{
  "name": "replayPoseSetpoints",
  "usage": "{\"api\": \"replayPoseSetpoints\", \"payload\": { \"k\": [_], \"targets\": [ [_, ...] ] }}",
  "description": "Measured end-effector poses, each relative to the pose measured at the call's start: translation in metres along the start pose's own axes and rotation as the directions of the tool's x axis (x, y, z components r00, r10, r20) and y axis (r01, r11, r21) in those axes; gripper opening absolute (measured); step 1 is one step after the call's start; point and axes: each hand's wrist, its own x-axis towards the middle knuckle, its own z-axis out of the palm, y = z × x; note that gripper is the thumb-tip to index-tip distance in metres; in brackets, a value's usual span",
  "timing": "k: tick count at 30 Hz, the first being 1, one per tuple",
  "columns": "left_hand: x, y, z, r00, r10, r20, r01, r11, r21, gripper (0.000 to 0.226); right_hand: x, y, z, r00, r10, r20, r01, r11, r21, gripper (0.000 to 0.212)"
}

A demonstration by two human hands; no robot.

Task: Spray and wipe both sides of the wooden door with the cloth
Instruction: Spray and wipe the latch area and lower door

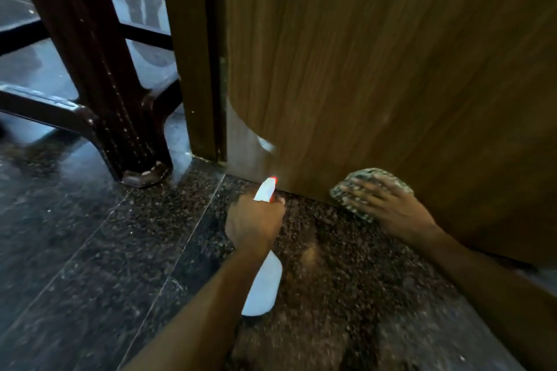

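While the left hand (254, 220) grips the spray bottle (262, 286), nozzle toward the wooden door (391, 69) at twelve o'clock, the right hand (388, 209), fingers straight, presses the cloth (373, 174) on the door's bottom edge at two o'clock.

Both arms reach forward, low.
Left hand (254, 220) curls around the neck of the spray bottle (262, 283); right hand (388, 208) lies flat, fingers spread, pressing the cloth (373, 178).
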Motion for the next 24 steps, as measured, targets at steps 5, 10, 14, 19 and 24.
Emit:
{"api": "replayPoseSetpoints", "payload": {
  "k": [5, 10, 14, 19, 24],
  "targets": [
    [0.021, -0.01, -0.001, 0.997, 0.073, -0.038, -0.078, 0.983, -0.165, 0.046, 0.07, -0.008, -0.044, 0.94, 0.239, -0.245, -0.222, 0.97, 0.094, 0.077],
    [0.025, -0.007, -0.01, 0.987, 0.156, -0.024, -0.157, 0.951, -0.267, 0.045, 0.171, -0.053, -0.072, 0.987, -0.065, -0.144, 0.065, 0.998, -0.008, 0.068],
    [0.036, -0.012, -0.026, 0.983, 0.18, -0.046, -0.185, 0.926, -0.33, 0.041, 0.174, -0.079, -0.062, 0.966, -0.238, 0.102, 0.247, 0.966, -0.082, 0.063],
    [0.045, -0.024, -0.039, 0.974, 0.191, -0.125, -0.223, 0.909, -0.353, 0.02, 0.147, -0.039, -0.072, 0.987, -0.088, -0.131, 0.09, 0.996, 0.012, 0.063],
    [0.051, -0.022, -0.049, 0.97, 0.126, -0.207, -0.204, 0.887, -0.413, 0.026, 0.204, -0.022, -0.13, 0.915, 0.201, -0.349, -0.186, 0.98, 0.075, 0.068]
  ]
}}
